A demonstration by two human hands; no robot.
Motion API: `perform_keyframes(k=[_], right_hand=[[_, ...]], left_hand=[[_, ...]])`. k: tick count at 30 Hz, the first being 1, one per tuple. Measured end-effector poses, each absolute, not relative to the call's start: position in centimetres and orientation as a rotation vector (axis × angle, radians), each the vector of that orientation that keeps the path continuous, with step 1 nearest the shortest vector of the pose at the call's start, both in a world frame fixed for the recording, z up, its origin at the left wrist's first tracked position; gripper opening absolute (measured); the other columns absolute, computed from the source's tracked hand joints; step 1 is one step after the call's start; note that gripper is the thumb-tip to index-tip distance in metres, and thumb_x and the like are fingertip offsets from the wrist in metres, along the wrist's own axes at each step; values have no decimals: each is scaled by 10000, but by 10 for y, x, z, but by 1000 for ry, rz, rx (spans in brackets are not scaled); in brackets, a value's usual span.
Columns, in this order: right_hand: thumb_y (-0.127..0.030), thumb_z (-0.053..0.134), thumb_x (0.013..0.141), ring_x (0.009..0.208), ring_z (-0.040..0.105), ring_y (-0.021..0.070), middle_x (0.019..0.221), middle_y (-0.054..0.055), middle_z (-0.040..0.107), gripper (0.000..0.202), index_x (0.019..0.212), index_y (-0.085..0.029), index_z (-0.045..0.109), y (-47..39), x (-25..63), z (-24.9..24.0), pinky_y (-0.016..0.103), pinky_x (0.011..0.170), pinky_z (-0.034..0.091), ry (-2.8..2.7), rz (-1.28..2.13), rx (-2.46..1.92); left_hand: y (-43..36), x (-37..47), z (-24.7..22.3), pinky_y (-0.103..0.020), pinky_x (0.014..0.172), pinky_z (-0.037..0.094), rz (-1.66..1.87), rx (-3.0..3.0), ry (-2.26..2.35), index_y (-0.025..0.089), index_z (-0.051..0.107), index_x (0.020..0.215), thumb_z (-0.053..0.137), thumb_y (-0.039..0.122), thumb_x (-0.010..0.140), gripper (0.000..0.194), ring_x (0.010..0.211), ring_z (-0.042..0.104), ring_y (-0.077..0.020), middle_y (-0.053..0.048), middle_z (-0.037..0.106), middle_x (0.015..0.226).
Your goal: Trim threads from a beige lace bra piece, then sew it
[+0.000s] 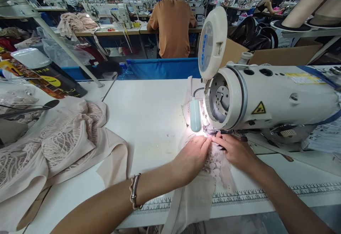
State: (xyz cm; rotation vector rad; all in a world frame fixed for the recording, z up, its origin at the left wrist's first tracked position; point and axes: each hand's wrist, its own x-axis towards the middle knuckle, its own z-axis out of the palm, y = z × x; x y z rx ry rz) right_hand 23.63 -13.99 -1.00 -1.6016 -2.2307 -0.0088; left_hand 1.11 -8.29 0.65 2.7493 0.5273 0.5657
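Our left hand (pixel 192 154) and right hand (pixel 234 149) lie open, fingers flat, pressing the lace fabric (pixel 213 164) onto the desk (pixel 149 113) beneath the sewing machine (pixel 266 95). A fabric pile (pixel 61 141) lies left.

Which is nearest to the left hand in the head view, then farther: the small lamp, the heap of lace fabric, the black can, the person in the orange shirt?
From the left hand:
1. Small lamp, just above it by the needle.
2. Heap of lace fabric, left on the table.
3. Black can, far left, lying behind the heap.
4. Person in the orange shirt, at the next table beyond.
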Motion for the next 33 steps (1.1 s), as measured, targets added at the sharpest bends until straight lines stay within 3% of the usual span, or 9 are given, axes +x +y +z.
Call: perform_keyframes(k=[2, 5, 9, 11, 16, 22, 27, 33], right_hand=[[25, 420, 697, 847, 709, 159, 975, 31, 732, 624, 1147, -268, 737, -142, 237, -8, 210, 651, 577, -2215, -52, -1588], [-27, 454, 771, 866, 708, 172, 1048, 41, 744, 477, 1072, -255, 746, -145, 238, -6, 228, 625, 566, -2220, -99, -1552], [33, 391, 786, 1073, 670, 204, 1203, 34, 735, 474, 993, -240, 718, -144, 237, -4, 309, 791, 561, -2295, -178, -1372], [81, 364, 750, 1116, 651, 201, 1173, 21, 749, 506, 968, -230, 697, -144, 237, -4, 315, 802, 534, -2314, -201, -1292], [124, 346, 699, 1006, 672, 187, 1012, 8, 776, 588, 1061, -202, 676, -142, 235, 0, 299, 748, 488, -2337, -317, -1215], [119, 343, 711, 998, 666, 181, 1065, 22, 773, 585, 1076, -192, 677, -140, 229, 3, 301, 755, 500, -2318, -355, -1208], [82, 352, 785, 1009, 672, 187, 1111, 22, 766, 617, 1203, -232, 679, -140, 227, 2, 315, 793, 516, -2335, -300, -1243], [54, 415, 816, 1009, 680, 208, 1093, 33, 764, 527, 1176, -229, 675, -140, 232, -3, 339, 887, 517, -2281, -253, -1146]], left_hand=[[-85, 11, 6, -395, 839, 547, 552, 2715, 519, 125, 574, 1017, 456, 127, 991, 121, 1001, 582, -250, -145, 626, 1066], [-79, 7, 7, -438, 938, 522, 525, 2738, 440, 129, 583, 909, 465, 198, 1019, 176, 1103, 570, -281, -163, 636, 1129], [-71, 4, 7, -491, 1043, 463, 512, 2762, 406, 127, 591, 908, 416, 213, 1047, 239, 1179, 564, -298, -152, 665, 1142], [-69, 4, 6, -479, 1036, 460, 506, 2749, 400, 132, 594, 928, 392, 223, 1058, 258, 1147, 574, -285, -139, 675, 1084], [-57, 2, 8, -419, 929, 484, 478, 2727, 279, 131, 627, 1073, 379, 258, 1069, 279, 1046, 589, -256, -129, 668, 1043], [-33, -6, 17, -323, 888, 481, 372, 2664, 295, 170, 668, 1085, 344, 328, 1091, 360, 945, 627, -191, -91, 680, 1114], [-28, -6, 17, -359, 919, 461, 419, 2768, 373, 189, 684, 1042, 380, 302, 1079, 326, 979, 627, -209, -74, 711, 1082], [-40, -3, 12, -302, 779, 436, 522, 2977, 40, 146, 680, 957, 402, 84, 1031, 295, 914, 607, -158, -70, 704, 1037]])
